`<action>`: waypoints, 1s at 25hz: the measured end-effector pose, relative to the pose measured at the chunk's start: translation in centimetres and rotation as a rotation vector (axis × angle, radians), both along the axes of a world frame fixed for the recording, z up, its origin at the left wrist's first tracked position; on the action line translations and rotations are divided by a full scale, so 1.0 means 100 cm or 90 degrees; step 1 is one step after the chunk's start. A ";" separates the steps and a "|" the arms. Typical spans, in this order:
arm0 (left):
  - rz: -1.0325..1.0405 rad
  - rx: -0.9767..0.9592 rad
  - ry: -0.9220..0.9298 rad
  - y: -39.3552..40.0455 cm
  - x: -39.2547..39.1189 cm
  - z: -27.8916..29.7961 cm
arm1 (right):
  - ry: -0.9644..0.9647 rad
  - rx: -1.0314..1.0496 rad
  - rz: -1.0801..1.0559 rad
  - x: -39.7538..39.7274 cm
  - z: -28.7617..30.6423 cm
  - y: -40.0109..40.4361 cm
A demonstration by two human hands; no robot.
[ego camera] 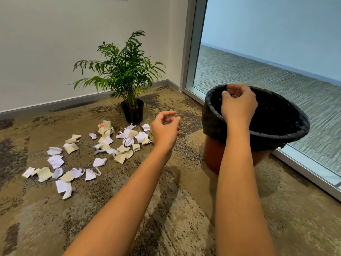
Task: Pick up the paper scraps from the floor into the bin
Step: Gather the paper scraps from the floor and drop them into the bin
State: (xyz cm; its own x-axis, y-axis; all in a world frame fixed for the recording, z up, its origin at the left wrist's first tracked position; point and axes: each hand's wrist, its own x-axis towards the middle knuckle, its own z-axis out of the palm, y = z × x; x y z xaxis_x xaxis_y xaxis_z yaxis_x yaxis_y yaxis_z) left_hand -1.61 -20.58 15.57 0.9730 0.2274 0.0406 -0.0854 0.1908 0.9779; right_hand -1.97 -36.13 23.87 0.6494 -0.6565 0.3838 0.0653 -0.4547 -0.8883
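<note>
Several white and beige paper scraps (pixel 103 145) lie scattered on the carpet at the left. An orange-brown bin (pixel 214 152) lined with a black bag (pixel 276 126) stands at the right. My right hand (pixel 238 106) hovers over the bin's near-left rim, fingers curled downward; nothing shows in it. My left hand (pixel 166 130) floats above the carpet between the scraps and the bin, fingers loosely curled, holding nothing.
A potted palm (pixel 127 74) in a black pot stands by the wall behind the scraps. A glass partition with a metal frame (pixel 191 52) runs along the right, close behind the bin. Patterned brown carpet (pixel 166 218) covers the floor.
</note>
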 end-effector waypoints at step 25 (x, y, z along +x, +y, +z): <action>0.310 0.865 0.318 0.272 -0.042 -0.218 | 0.289 -0.114 0.525 0.001 -0.245 0.279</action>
